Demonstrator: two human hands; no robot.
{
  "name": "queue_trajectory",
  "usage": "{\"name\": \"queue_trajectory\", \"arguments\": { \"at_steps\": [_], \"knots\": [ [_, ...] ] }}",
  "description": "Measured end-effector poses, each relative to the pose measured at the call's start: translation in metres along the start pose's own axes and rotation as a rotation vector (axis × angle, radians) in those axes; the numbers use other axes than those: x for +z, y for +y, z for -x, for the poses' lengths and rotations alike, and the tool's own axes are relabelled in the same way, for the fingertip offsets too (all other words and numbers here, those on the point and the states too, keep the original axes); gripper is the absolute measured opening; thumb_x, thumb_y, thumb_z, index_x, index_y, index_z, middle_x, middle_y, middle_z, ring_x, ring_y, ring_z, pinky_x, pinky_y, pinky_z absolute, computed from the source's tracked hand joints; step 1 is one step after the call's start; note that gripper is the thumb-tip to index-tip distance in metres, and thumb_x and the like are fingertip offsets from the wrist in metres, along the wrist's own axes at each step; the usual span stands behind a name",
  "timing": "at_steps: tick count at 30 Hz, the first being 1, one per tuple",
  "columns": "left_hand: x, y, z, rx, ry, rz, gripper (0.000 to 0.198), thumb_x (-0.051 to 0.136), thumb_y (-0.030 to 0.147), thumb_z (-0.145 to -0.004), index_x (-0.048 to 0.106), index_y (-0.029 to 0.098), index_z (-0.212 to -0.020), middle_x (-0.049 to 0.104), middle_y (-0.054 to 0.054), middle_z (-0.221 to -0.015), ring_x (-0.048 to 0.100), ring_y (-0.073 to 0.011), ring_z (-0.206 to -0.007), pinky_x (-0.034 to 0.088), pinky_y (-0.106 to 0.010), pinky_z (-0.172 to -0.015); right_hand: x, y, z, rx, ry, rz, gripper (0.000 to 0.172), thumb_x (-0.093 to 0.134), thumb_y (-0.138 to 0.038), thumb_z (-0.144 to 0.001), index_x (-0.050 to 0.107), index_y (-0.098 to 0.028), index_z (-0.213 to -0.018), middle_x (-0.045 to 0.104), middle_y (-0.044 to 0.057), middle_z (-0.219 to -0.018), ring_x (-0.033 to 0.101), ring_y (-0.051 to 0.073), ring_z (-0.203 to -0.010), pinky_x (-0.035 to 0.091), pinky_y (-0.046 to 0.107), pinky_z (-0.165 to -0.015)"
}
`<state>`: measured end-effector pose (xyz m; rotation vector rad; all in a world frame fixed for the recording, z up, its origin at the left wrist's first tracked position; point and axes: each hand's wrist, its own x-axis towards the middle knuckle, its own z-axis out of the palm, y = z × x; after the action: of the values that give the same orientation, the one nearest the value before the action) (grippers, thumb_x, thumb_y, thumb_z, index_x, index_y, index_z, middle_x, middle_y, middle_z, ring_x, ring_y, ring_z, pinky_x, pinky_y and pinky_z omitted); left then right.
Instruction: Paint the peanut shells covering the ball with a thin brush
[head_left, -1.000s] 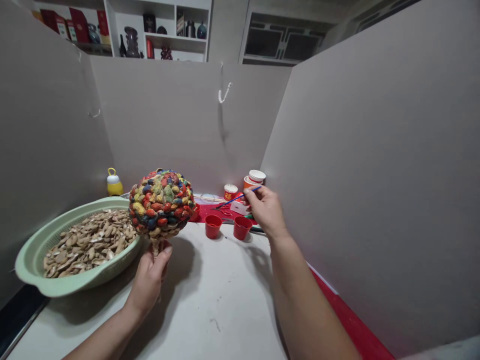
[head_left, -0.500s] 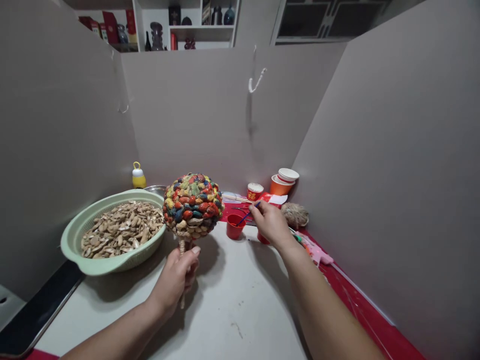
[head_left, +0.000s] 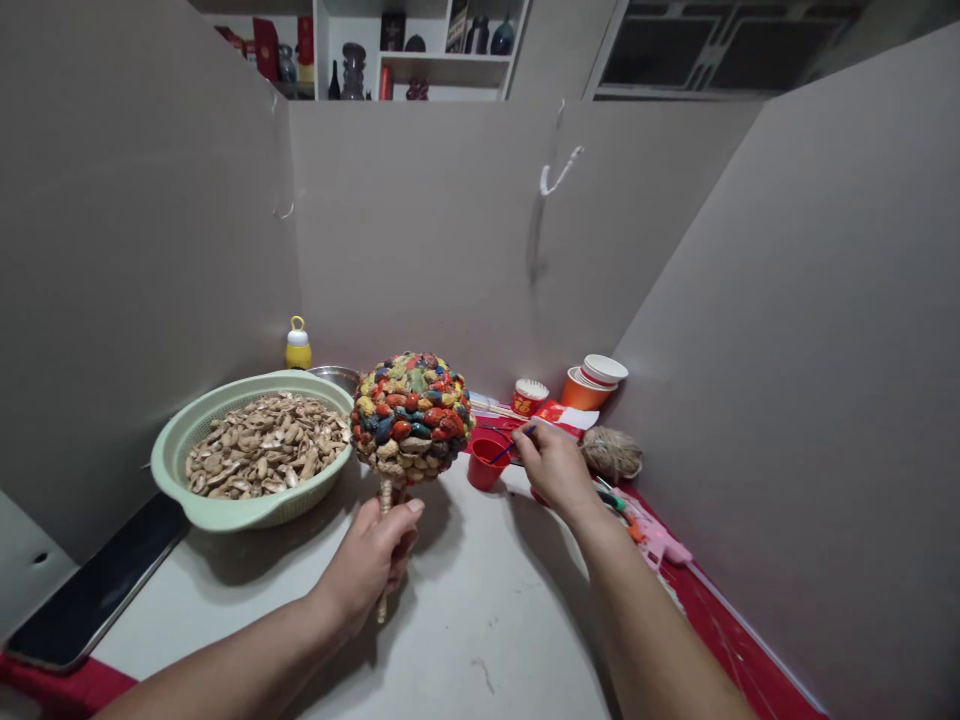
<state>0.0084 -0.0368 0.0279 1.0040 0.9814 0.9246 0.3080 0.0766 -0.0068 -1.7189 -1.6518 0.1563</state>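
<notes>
My left hand [head_left: 375,560] is wrapped round the twine-bound stem of a peanut-shell tree [head_left: 411,415], holding it upright. Its round head is covered in shells painted red, yellow, blue and green, with bare tan shells along the lower rim. Between the fingertips of my right hand [head_left: 555,465] is a thin blue paintbrush [head_left: 511,446], its tip down inside a small red cup [head_left: 487,472]. A second red cup, mostly hidden, stands under my right hand.
At left are a pale green colander [head_left: 176,480] of peanut shells and a dark phone-like slab [head_left: 97,590]. A twine ball [head_left: 611,453], stacked paper cups [head_left: 589,385] and a pink glue gun [head_left: 660,545] lie at right. Grey panels [head_left: 450,240] enclose the table.
The whole view has shifted, so everything appears further right. Both hands keep their holds, and the brush tip stays in the red cup.
</notes>
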Motion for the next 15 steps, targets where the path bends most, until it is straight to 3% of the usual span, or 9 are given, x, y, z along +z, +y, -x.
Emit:
{"name": "queue_trajectory", "arguments": {
  "at_steps": [8, 15],
  "knots": [
    [0.0, 0.0, 0.001, 0.001, -0.003, 0.016, 0.051, 0.071, 0.063, -0.071, 0.036, 0.026, -0.071, 0.034, 0.012, -0.054, 0.02, -0.0045, -0.044, 0.013, -0.021, -0.042, -0.001, 0.004, 0.0, 0.11, -0.011, -0.178, 0.036, 0.065, -0.046, -0.1, 0.065, -0.016, -0.12, 0.069, 0.006, -0.113, 0.069, 0.017, -0.094, 0.061, 0.037, -0.084],
    [0.001, 0.002, 0.001, 0.014, 0.021, 0.009, 0.051, 0.072, 0.063, -0.069, 0.037, 0.026, -0.069, 0.035, 0.012, -0.054, 0.022, -0.0044, -0.044, 0.015, -0.021, -0.042, -0.02, 0.011, -0.002, 0.185, 0.131, -0.352, 0.036, 0.066, -0.044, -0.099, 0.065, -0.017, -0.121, 0.069, 0.007, -0.116, 0.069, 0.017, -0.097, 0.061, 0.037, -0.085]
  ]
}}
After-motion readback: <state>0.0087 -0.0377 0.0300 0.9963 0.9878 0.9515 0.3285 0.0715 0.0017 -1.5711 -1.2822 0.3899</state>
